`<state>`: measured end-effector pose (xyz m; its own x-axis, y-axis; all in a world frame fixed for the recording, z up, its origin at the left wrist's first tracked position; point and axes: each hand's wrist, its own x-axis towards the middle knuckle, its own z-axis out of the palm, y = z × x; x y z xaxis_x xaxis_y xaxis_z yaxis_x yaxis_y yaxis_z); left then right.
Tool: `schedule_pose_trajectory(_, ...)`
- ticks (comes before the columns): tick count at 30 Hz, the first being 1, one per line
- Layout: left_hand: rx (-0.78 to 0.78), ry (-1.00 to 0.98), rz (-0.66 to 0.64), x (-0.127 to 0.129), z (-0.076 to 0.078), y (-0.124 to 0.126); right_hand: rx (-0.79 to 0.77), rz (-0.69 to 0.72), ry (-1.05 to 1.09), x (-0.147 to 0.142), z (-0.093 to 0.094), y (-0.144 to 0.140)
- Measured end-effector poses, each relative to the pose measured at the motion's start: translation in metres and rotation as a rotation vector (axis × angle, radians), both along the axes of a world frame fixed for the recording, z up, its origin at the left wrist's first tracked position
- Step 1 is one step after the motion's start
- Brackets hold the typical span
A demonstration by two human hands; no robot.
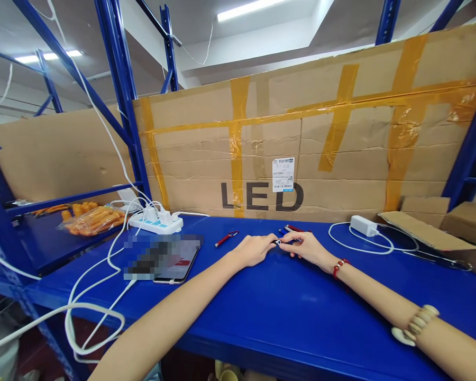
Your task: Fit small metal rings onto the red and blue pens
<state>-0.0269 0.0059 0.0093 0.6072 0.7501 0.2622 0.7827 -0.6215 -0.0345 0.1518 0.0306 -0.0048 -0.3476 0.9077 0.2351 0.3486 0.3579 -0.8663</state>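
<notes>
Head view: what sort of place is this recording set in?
Probably a warehouse or stockroom workbench. Blue steel racking frames a blue shelf top, backed by a taped cardboard sheet printed LED. Both hands handle pens there.

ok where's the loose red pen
In the head view the red pen lies on the blue shelf, left of the left hand and right of the phone.
</notes>
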Motion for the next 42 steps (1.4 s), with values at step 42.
schedule_pose_trajectory(42, 0.065, 0.055, -0.128, -0.007, 0.0, -0.004, 0.045, 0.007, -0.105, -0.004, 0.002, -0.006)
